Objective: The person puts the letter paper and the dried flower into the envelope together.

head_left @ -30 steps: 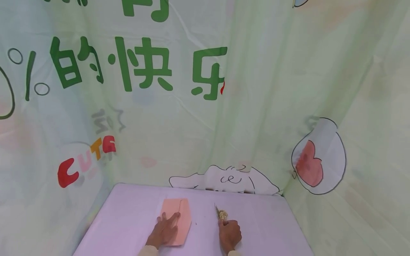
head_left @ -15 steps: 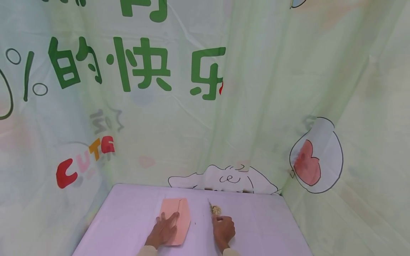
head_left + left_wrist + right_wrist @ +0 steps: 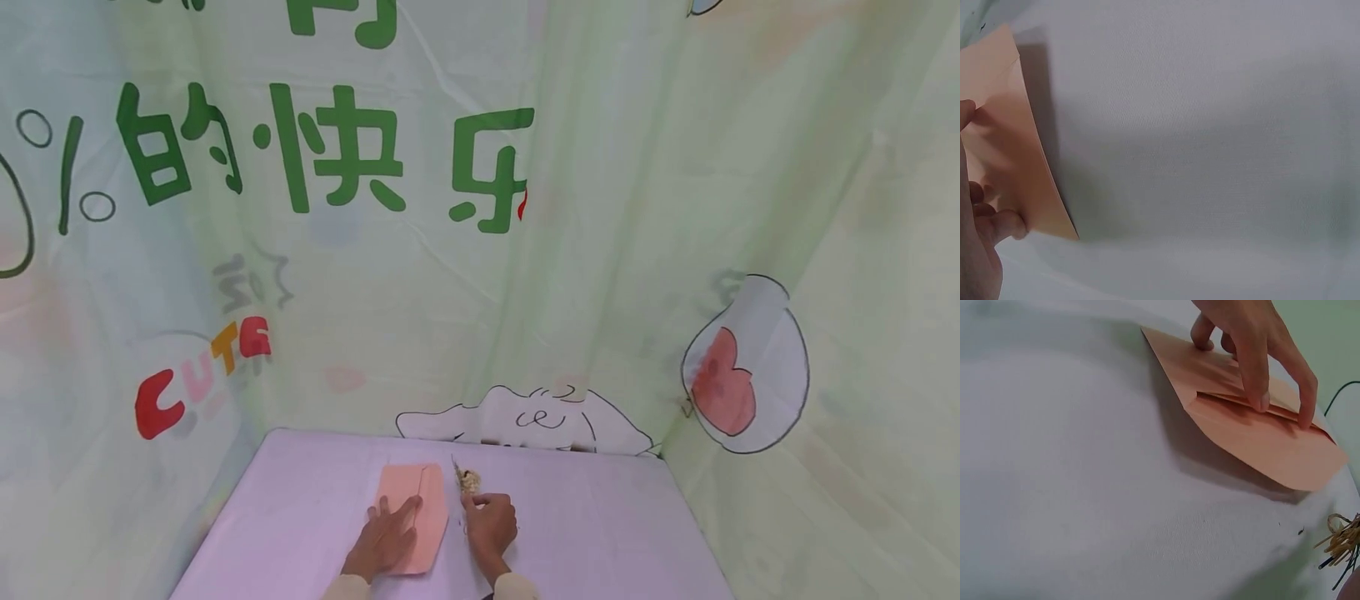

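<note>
A pink folded paper envelope (image 3: 431, 529) lies on the table, an open seam running along its middle. My left hand (image 3: 384, 537) rests on it with fingers spread, and the right wrist view shows those fingertips (image 3: 1260, 403) at the seam. Just right of the envelope, my right hand (image 3: 491, 525) pinches a small bundle of dried stems (image 3: 470, 481) between thumb and curled fingers. Straw-coloured strands (image 3: 1342, 544) and thin dark stalks stick out of the bundle at the right wrist view's edge. Most of the right hand lies outside that view.
A pale lilac table (image 3: 615, 525) bears the envelope, with tiny dark specks (image 3: 1300, 532) beside it. Printed cloth curtains (image 3: 600, 250) hang close around the table's back and sides.
My right hand has moved left with the bundle, close to the envelope's right edge. The left hand and the envelope have stayed in place.
</note>
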Tool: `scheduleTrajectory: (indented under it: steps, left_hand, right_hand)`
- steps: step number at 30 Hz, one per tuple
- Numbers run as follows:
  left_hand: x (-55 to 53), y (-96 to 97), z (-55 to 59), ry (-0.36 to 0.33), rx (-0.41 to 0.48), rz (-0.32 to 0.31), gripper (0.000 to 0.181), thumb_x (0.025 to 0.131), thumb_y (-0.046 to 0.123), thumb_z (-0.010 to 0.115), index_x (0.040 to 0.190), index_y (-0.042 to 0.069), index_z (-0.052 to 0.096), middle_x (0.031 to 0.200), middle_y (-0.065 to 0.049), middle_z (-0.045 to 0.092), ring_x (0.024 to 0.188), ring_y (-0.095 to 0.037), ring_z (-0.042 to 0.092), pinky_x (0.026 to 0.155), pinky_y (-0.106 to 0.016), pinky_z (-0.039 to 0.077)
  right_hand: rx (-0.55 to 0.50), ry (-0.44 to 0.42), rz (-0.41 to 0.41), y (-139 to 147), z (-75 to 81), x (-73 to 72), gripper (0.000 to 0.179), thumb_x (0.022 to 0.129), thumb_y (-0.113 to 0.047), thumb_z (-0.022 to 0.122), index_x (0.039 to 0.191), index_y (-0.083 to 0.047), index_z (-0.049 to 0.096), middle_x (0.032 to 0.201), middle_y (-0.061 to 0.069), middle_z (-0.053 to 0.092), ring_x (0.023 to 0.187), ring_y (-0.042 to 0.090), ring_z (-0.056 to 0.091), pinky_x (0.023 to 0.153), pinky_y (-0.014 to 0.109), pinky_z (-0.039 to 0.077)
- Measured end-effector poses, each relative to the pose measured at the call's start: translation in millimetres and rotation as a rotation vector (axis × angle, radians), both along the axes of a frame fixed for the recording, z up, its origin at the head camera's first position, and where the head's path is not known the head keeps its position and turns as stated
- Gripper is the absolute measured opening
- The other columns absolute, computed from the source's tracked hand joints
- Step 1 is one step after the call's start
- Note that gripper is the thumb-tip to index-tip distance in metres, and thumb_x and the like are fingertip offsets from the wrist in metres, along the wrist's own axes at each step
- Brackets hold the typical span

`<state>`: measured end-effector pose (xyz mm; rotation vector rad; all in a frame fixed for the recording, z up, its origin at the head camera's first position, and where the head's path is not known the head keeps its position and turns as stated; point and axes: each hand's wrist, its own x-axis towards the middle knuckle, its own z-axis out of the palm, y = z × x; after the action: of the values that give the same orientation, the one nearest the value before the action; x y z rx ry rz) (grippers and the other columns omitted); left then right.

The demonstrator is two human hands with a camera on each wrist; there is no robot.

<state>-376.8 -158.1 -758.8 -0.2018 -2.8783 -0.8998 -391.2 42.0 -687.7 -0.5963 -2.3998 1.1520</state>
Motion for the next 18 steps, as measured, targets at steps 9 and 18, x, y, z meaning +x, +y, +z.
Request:
scheduleTrajectory:
  steps: [9,18]
  left_hand:
    - [10.6,4.0,19.0,0.045,-0.050,-0.032,0.052,0.094,0.027,0.067,0.146,0.025,0.061,0.130,-0.044,0.056,0.089,-0.045,0.054,0.064,-0.059,0.053]
    - [17.5,3.5,44.3,0.000,-0.084,-0.043,0.051,0.096,0.025,0.067,0.147,0.025,0.059,0.124,-0.041,0.055,0.086,-0.042,0.053,0.066,-0.057,0.053]
  right_hand:
    - [-0.010,-0.018,0.038,-31,-2.3,6.3,0.019,0.075,-0.019,0.098,0.069,-0.012,0.081,0.062,0.001,0.069,0.055,0.018,0.051,0.058,0.038,0.040]
    - [-0.015,-0.006,0.062,-49,-12.9,8.5,0.021,0.073,-0.018,0.098,0.067,-0.012,0.078,0.062,0.001,0.071,0.055,0.017,0.055,0.058,0.039,0.044]
